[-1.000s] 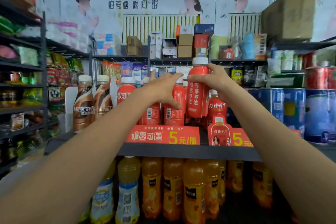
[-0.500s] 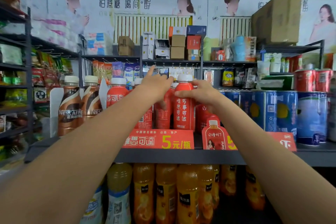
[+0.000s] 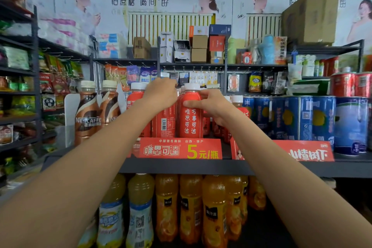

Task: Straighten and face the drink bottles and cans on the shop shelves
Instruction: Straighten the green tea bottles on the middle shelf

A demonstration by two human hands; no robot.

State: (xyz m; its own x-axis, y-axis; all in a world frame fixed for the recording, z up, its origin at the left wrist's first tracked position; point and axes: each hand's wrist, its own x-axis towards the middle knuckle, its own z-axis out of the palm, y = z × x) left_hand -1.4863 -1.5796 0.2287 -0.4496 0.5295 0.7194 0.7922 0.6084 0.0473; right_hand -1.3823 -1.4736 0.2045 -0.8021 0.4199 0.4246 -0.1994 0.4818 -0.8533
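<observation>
Right hand (image 3: 211,104) grips a glossy red plastic bottle (image 3: 191,115) with a white cap, upright at the front of the dark metal shelf (image 3: 181,166). Left hand (image 3: 161,94) curls over the neighbouring bottle (image 3: 164,123); whether it grips, I cannot tell. Two brown coffee bottles (image 3: 86,110) stand left, round blue tins (image 3: 314,117) right

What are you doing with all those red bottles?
A person is tidying drinks on a shop shelf. The right hand grips a red bottle standing upright at the front, its white writing facing out. The left hand rests curled on top of the neighbouring red bottle, whose barcode side faces out, so that one probably needs turning. Brown coffee bottles stand to the left and blue cans to the right.
</observation>
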